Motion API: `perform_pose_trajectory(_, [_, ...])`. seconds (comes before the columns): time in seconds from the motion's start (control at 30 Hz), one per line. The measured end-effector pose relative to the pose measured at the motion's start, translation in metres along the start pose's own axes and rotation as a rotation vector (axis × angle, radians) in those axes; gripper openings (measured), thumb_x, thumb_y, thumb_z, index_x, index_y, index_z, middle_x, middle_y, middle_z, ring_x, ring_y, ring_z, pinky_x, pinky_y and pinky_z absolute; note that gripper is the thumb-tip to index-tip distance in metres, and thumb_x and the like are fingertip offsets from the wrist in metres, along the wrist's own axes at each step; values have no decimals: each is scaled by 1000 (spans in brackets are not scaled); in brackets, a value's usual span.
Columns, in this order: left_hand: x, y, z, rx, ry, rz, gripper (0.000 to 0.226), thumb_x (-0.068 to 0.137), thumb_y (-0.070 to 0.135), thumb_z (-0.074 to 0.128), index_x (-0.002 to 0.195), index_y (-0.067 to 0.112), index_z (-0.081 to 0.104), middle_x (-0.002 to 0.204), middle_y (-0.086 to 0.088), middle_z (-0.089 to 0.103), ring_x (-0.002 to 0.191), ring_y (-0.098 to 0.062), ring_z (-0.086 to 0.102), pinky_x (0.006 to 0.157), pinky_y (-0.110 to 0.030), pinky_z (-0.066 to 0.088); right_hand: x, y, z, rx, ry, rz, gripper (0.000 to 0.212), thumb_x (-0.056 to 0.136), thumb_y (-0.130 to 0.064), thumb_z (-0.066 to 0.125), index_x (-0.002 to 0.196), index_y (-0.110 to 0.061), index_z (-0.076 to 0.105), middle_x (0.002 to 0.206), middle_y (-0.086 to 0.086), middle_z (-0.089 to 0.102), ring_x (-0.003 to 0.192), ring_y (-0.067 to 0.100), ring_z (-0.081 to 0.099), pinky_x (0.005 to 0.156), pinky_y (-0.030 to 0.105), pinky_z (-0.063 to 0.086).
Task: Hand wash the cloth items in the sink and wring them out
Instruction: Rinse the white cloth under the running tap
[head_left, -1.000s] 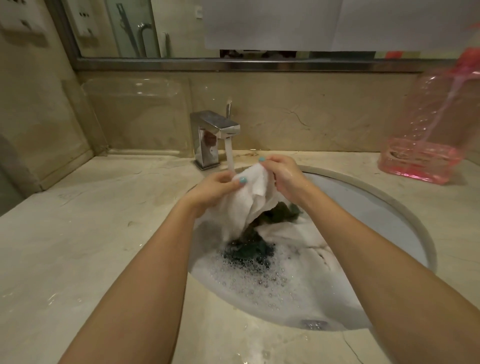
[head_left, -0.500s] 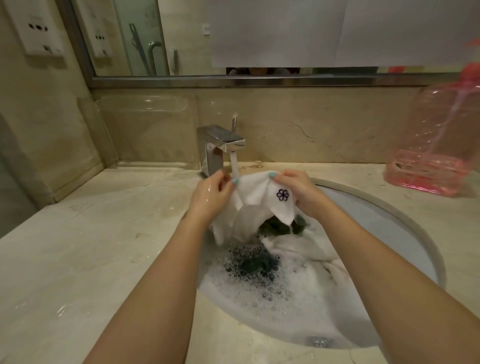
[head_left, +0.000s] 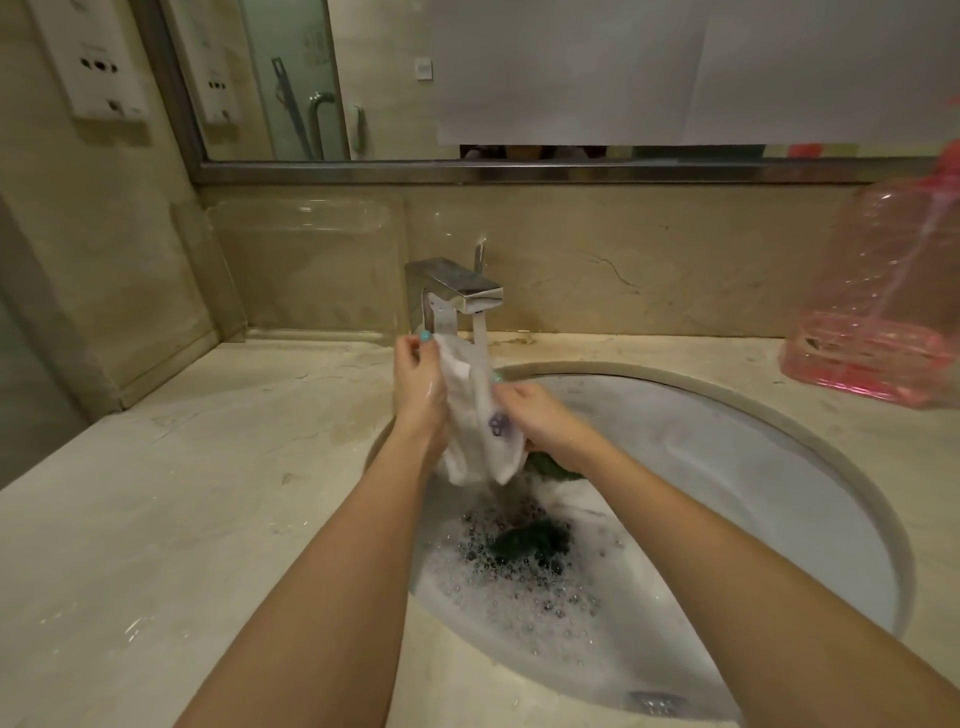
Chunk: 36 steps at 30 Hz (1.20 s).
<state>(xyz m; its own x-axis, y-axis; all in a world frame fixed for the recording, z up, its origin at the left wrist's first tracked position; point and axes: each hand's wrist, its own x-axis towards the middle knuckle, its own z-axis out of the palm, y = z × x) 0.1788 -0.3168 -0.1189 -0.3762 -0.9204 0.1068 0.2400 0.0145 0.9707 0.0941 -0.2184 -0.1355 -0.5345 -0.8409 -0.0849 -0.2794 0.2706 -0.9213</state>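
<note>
A white sock (head_left: 480, 431) with a small purple flower mark hangs under the running tap (head_left: 457, 293). My left hand (head_left: 418, 382) grips its upper end, and my right hand (head_left: 540, 415) holds its lower right side. Water from the spout falls onto the sock. Below it, the oval sink (head_left: 753, 467) holds soapy water, a dark green cloth (head_left: 530, 540) in the suds and more white cloth (head_left: 571, 501) partly hidden by my right arm.
A pink transparent plastic jug (head_left: 883, 322) stands on the marble counter (head_left: 156, 519) at the back right. A clear plastic panel (head_left: 306, 270) leans on the back wall left of the tap. A mirror runs above the backsplash.
The sock has been turned from spread sideways to hanging lengthwise. My left hand rose to the tap, my right hand dropped lower on the sock. The camera has tilted upward.
</note>
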Motion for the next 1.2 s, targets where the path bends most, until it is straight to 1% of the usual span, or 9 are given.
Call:
perform_pose_trajectory(0.07, [1, 0, 0, 3, 3, 23, 19, 105, 31, 39, 91, 20, 46, 86, -1, 51, 83, -19, 50, 78, -32, 43, -4, 2, -6, -3, 10, -58, 31, 102, -34, 42, 92, -9, 56, 81, 9, 58, 75, 23, 57, 69, 34, 46])
perform_pose_trajectory(0.23, [-10, 1, 6, 122, -75, 150, 15, 105, 22, 39, 102, 9, 47, 86, 3, 50, 76, -9, 46, 66, -19, 39, -5, -21, -17, 502, 229, -110, 23, 105, -30, 38, 96, -14, 51, 97, 12, 57, 90, 25, 56, 81, 43, 49])
perform_pose_trajectory(0.4, [-19, 1, 19, 95, -143, 60, 12, 99, 14, 45, 101, 14, 57, 97, -7, 65, 86, -18, 63, 78, -32, 54, -16, -30, 7, 306, 147, -182, 24, 104, -28, 40, 106, -16, 60, 98, 4, 61, 86, 11, 59, 67, 15, 49])
perform_pose_trajectory(0.5, [-11, 1, 14, 105, -98, -47, 16, 101, 11, 43, 89, 12, 54, 78, -5, 60, 70, -16, 60, 60, -20, 51, -21, -35, 18, 193, 64, -200, 33, 102, -30, 44, 93, -9, 67, 80, 3, 61, 70, 8, 56, 60, 15, 44])
perform_pose_trajectory(0.6, [-19, 1, 17, 62, -116, -124, 23, 99, 17, 44, 82, 11, 58, 72, -6, 58, 72, -21, 57, 61, -25, 44, -18, -41, 24, 184, 361, -195, 43, 101, -24, 46, 59, -14, 50, 51, -8, 46, 47, 3, 43, 49, 18, 35])
perform_pose_trajectory(0.7, [-40, 5, 28, 104, -140, -124, 30, 101, 28, 45, 78, 13, 57, 68, -3, 54, 66, -16, 53, 58, -24, 42, -11, -42, 23, 340, 624, -31, 42, 101, -22, 44, 60, -16, 46, 57, -1, 45, 53, 11, 43, 55, 25, 36])
perform_pose_trajectory(0.83, [-38, 8, 26, 158, -79, -108, 37, 102, 31, 44, 71, 12, 51, 67, -7, 50, 67, -20, 48, 62, -30, 36, -23, -44, 29, 452, 514, -35, 37, 99, -18, 47, 63, -14, 48, 58, -1, 46, 57, 13, 44, 58, 26, 39])
perform_pose_trajectory(0.97, [-21, 8, 12, 122, -16, -179, 40, 103, 29, 43, 76, 5, 61, 75, -15, 62, 74, -25, 58, 66, -37, 44, -30, -47, 40, 232, 356, -181, 39, 98, -18, 51, 59, -14, 52, 52, -4, 47, 54, 11, 47, 53, 23, 40])
perform_pose_trajectory(1.2, [-32, 13, 24, 116, -139, -159, 36, 102, 36, 45, 77, 11, 55, 67, -8, 49, 66, -19, 47, 63, -31, 37, -17, -47, 27, 261, 616, -116, 43, 99, -13, 44, 55, -14, 40, 54, 0, 40, 51, 12, 36, 42, 15, 29])
